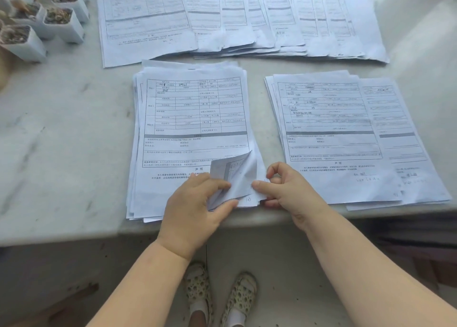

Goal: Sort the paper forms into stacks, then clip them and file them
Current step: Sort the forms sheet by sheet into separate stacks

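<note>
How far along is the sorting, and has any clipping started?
Sorting is partly done: a row of forms is fanned along the far side and a smaller stack lies at right. In hand: the left hand and right hand lift the near corner of sheets on the middle stack. Left: the rest of that stack, then clipping and filing; no clips or folders show.

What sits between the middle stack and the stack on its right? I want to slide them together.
Only bare tabletop separates the middle stack from the right stack in the head view; near the table edge, the right hand fills the gap.
</note>
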Action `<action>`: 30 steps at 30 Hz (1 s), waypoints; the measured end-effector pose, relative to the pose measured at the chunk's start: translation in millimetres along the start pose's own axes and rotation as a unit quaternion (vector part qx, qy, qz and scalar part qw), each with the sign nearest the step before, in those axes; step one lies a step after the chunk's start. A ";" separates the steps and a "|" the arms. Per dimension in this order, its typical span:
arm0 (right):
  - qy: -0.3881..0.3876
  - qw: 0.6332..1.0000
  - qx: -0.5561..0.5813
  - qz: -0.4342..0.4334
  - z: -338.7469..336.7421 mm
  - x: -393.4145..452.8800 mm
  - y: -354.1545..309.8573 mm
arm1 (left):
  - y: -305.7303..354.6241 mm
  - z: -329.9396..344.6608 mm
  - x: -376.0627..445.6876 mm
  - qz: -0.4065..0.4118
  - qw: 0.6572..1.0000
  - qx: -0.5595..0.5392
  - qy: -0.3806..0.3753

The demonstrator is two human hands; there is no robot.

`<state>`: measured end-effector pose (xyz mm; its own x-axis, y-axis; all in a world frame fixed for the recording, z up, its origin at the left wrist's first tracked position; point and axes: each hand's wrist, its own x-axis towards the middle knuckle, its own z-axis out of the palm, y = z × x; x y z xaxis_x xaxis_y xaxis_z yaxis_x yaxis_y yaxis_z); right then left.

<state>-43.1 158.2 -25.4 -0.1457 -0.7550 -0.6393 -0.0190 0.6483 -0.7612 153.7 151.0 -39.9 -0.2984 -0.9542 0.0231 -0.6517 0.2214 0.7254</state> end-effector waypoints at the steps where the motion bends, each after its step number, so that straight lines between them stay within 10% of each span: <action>1: -0.004 1.000 0.002 0.006 -0.8 0.0 -0.7 | -1.1 -0.4 0.3 -0.005 1.000 -0.012 0.004; 16: 0.076 0.995 -0.032 -0.047 -2.7 -18.5 -32.9 | 4.7 1.0 7.0 -0.172 0.968 -0.172 0.059; 20: -0.014 0.994 -0.010 0.110 11.8 -13.3 -52.9 | 1.2 2.3 5.8 -0.152 0.973 -0.166 0.054; 30: -0.044 0.979 0.131 0.147 5.2 -2.8 -30.8 | -3.3 -1.4 4.2 -0.062 0.985 -0.146 0.068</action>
<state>-36.9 139.9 -0.7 -0.0214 -0.5532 -0.8328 0.2679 0.7994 -0.5378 155.7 146.0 -41.2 -0.1187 -0.9929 -0.0008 -0.4425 0.0522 0.8952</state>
